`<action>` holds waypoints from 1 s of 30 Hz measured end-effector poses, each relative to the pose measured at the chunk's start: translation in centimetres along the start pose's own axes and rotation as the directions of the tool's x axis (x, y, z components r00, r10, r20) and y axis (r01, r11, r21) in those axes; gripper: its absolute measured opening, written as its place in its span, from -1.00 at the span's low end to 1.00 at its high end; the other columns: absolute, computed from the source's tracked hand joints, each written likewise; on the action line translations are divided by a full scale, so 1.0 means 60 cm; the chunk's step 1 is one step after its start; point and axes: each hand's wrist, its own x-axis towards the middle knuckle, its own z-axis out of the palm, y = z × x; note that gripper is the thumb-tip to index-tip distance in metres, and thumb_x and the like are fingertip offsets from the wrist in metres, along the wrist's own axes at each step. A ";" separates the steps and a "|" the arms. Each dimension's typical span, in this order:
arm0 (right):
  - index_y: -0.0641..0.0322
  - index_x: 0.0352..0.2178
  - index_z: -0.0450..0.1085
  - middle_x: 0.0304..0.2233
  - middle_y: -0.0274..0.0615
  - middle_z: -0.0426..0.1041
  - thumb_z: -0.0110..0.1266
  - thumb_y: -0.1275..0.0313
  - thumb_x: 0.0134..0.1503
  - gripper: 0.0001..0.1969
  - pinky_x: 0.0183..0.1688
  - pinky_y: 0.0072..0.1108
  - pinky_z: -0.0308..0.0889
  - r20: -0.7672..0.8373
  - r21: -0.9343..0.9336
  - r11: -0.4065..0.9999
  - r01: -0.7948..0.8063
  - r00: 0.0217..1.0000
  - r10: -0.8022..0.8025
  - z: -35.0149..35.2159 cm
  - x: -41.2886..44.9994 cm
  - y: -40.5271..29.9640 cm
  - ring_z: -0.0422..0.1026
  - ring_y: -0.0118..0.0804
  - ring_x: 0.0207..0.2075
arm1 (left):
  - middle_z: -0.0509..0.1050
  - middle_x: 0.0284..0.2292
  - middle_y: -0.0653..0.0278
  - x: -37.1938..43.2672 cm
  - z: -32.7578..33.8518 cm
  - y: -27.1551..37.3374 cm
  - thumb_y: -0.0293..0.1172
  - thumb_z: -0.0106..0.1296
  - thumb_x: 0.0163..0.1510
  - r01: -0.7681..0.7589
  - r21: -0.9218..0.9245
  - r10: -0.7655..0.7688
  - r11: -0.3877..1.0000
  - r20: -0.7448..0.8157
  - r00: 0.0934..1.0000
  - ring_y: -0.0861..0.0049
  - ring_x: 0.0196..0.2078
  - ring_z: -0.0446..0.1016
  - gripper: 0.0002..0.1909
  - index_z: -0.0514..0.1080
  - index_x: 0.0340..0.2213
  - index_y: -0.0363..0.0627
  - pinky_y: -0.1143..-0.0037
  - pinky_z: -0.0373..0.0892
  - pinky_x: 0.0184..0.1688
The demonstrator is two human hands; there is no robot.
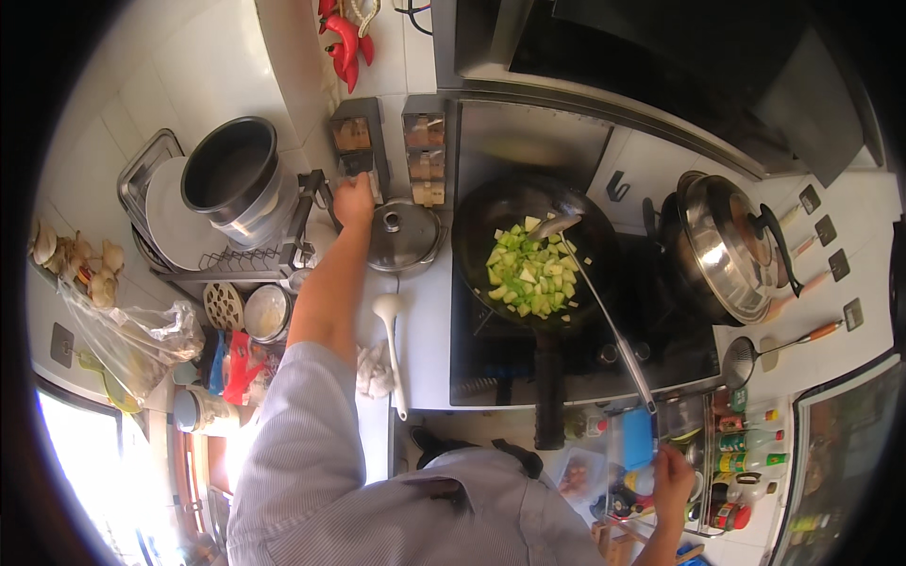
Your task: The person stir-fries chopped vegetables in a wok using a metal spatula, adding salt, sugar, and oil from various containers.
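Observation:
My left hand [354,201] reaches to the lower part of a dark spice rack [362,112] with clear compartments. Its fingers are at a clear compartment, and whether they grip it is hidden. In my right hand [671,475] is the end of a long metal spatula [614,332]. The spatula's blade rests against chopped pale-green vegetable pieces [532,272] in a black wok [471,212]. The wok stands on the black glass cooktop [672,354], its dark handle [548,389] pointing towards me.
A lidded pot [403,237] and a white ladle [388,329] are left of the cooktop. Another spice rack [425,152] stands by the wok. A metal-lidded pan [725,247] is at the right. A dish rack [241,260] holds a dark inner pot [230,166]. Bottles [747,442] stand low right.

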 end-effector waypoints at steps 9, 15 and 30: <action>0.38 -0.26 0.44 -0.56 -0.22 0.46 -0.01 0.47 0.13 -0.80 -0.44 -0.65 0.28 0.007 -0.050 0.997 -0.061 0.998 0.061 0.002 -0.008 0.025 0.38 -0.51 -0.52 | 0.26 0.05 -0.18 0.030 0.055 0.030 -0.16 0.08 -0.12 0.012 -0.030 -0.014 0.999 -0.076 0.997 -0.01 0.07 0.28 -0.28 0.20 0.05 -0.25 0.29 0.19 0.13; 0.37 -0.25 0.44 -0.54 -0.29 0.45 -0.02 0.44 0.16 -0.79 -0.42 -0.68 0.27 -0.001 -0.027 0.991 -0.132 0.991 0.132 -0.005 -0.019 0.024 0.37 -0.54 -0.49 | 0.28 0.03 -0.14 0.067 0.060 0.040 -0.26 0.07 -0.13 0.003 -0.395 0.052 0.919 0.127 0.991 0.03 0.06 0.29 -0.15 0.00 0.14 -0.40 0.25 0.25 0.06; 0.38 -0.27 0.44 -0.58 -0.23 0.46 0.01 0.44 0.13 -0.79 -0.46 -0.67 0.27 -0.027 -0.008 0.998 -0.063 0.998 0.063 0.000 -0.033 0.048 0.37 -0.55 -0.55 | 0.46 -0.25 -0.06 0.104 0.010 0.106 -0.22 0.16 -0.10 -0.252 -0.178 0.223 0.951 -0.170 0.960 0.19 -0.23 0.45 -0.51 0.35 -0.22 -0.37 0.30 0.36 -0.11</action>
